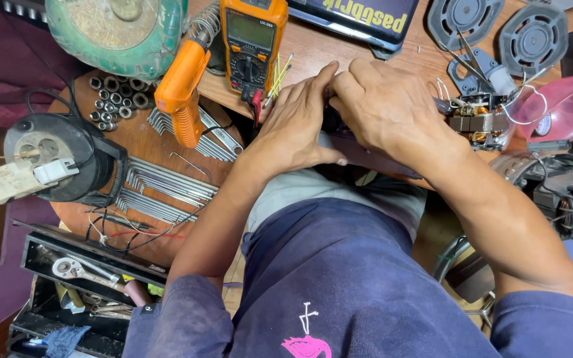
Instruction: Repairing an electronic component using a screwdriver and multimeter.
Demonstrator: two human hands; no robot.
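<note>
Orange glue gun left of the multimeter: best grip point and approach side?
Judging by its pose, take the glue gun by its long orange handle, which slants down towards the hex keys. Come from the lower left, over the round wooden tabletop: the multimeter crowds its right side, the green disc-shaped machine sits above, and both the left hand and right hand are busy further right.

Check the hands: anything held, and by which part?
Both hands, left hand and right hand, close together over a small dark object at the bench edge. It is mostly hidden, so what it is and where it is gripped cannot be told.
</note>
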